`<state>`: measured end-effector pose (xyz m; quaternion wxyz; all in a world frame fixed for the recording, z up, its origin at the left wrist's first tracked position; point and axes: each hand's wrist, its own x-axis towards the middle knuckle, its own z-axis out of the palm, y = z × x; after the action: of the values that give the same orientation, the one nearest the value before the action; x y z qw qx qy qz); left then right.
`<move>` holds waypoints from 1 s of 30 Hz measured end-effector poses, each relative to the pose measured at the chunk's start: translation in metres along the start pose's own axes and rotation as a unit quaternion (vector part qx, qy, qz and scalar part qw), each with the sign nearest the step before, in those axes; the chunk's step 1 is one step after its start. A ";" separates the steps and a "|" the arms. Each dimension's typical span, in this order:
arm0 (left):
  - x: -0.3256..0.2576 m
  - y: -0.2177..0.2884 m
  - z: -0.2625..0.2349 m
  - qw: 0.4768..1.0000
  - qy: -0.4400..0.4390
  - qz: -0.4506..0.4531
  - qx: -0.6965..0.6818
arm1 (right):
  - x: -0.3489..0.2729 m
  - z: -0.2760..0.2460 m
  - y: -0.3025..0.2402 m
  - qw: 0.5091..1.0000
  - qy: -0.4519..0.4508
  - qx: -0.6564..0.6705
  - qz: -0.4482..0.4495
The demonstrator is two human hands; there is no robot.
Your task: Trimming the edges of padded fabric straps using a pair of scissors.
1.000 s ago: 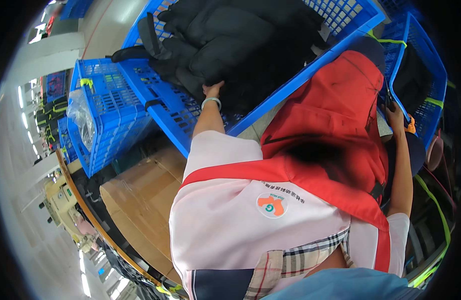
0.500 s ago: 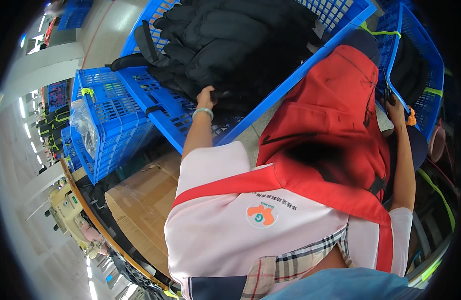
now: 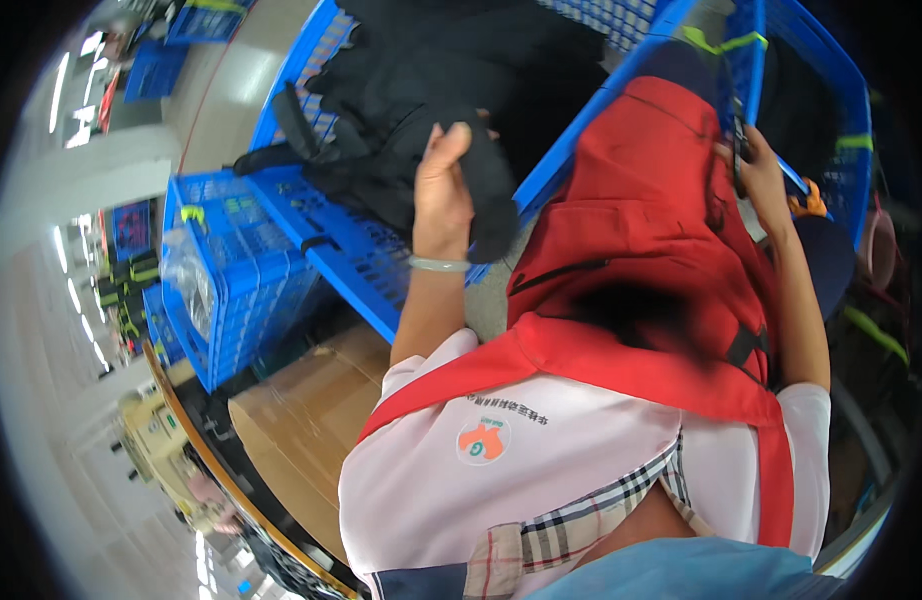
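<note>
My left hand, with a pale bangle at the wrist, is closed on a black fabric piece. The piece is rounded at its lower end and hangs over the near side of a large blue crate. Behind it, a heap of similar black fabric pieces fills the crate. On the right, beside my red apron, my right hand is closed around narrow black-handled scissors, tip pointing away from me. The fingers partly hide the handle.
A second blue crate with dark contents stands at the right, tied with yellow-green strips. Stacked blue crates and a cardboard box are at my left. A wooden table edge and sewing machine lie beyond.
My left hand has come up from the heap toward me, lifting a black fabric piece. My right hand, with the scissors, has moved up and slightly left. The view has shifted a little.
</note>
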<state>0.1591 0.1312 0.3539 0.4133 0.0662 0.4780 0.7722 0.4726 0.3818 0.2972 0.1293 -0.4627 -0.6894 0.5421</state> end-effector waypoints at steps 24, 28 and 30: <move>0.000 -0.098 0.107 0.950 -0.232 -0.206 -0.027 | -0.058 0.044 -0.060 0.958 -0.081 0.250 -0.117; 0.005 -0.101 0.104 0.932 -0.290 -0.204 0.076 | -0.056 0.046 -0.048 0.959 -0.070 0.246 -0.120; 0.008 -0.102 0.104 0.945 -0.277 -0.166 0.051 | -0.060 0.041 -0.048 0.977 -0.046 0.193 -0.084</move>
<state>0.2641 0.2289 0.3267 0.6482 0.2185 0.3877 0.6179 0.4527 0.3102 0.3424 0.2292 -0.3441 -0.6134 0.6729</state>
